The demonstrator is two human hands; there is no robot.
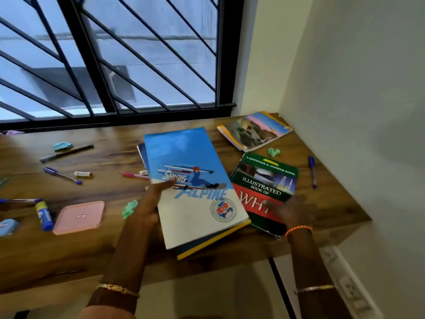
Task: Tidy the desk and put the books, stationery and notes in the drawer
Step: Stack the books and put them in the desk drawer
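Several pens and crumpled notes around books.

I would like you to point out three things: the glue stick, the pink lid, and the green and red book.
glue stick (44,215): head view, on its blue body.
pink lid (79,217): head view, at the middle of its flat top.
green and red book (264,180): head view, on the cover near the title.
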